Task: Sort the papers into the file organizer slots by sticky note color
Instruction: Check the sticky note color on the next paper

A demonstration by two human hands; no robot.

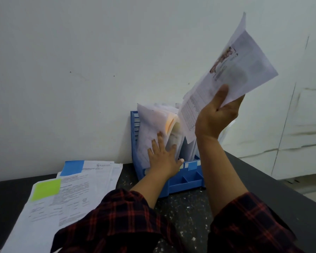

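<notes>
While the left hand (163,159) presses flat-fingered on filed sheets (153,128) in the blue organizer (182,181), the right hand (216,117) pinches a raised paper (232,70), likely needing a matching slot next.

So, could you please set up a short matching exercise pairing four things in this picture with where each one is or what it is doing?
Things:
1. left hand
2. right hand
3. green sticky note
4. blue file organizer

States:
A. stuck on the top sheet of the flat pile
B. holds a printed sheet raised in the air
C. stands against the wall, holding upright papers
D. presses open fingers against the papers in the slots

Pairs: 1-D, 2-B, 3-A, 4-C
</notes>
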